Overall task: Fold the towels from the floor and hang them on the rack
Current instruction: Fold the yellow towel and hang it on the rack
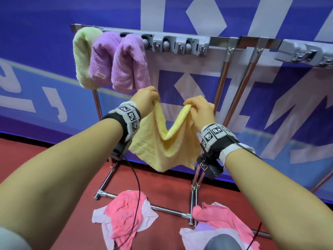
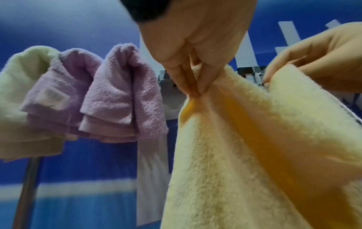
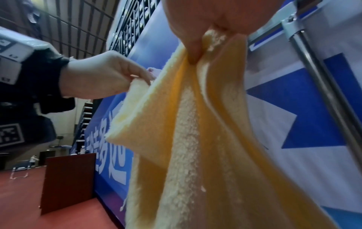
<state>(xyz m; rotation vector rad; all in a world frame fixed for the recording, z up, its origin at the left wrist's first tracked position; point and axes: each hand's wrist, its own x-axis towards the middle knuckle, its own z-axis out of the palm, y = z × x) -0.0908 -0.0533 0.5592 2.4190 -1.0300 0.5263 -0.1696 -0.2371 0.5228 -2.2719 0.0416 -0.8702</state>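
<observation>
A yellow towel (image 1: pixel 162 145) hangs in the air in front of the rack, sagging in a V between my hands. My left hand (image 1: pixel 146 99) pinches its left top corner and my right hand (image 1: pixel 199 107) pinches the right top corner. The wrist views show the yellow towel (image 2: pixel 245 139) (image 3: pixel 195 139) drooping from the pinching fingers (image 2: pixel 188 80) (image 3: pixel 192 46). On the rack's top bar (image 1: pixel 221 41), at the left end, hang a folded green towel (image 1: pixel 82 56) and two folded purple towels (image 1: pixel 102 56) (image 1: pixel 128 64). Pink and white towels (image 1: pixel 124 212) (image 1: pixel 221 222) lie crumpled on the floor.
The chrome rack's legs (image 1: pixel 162 208) run along the red floor between the two towel heaps. Grey hook holders (image 1: pixel 180 45) fill the bar right of the hung towels. A blue banner wall (image 1: pixel 36 51) stands close behind. A black cable (image 1: pixel 137 179) dangles from my left wrist.
</observation>
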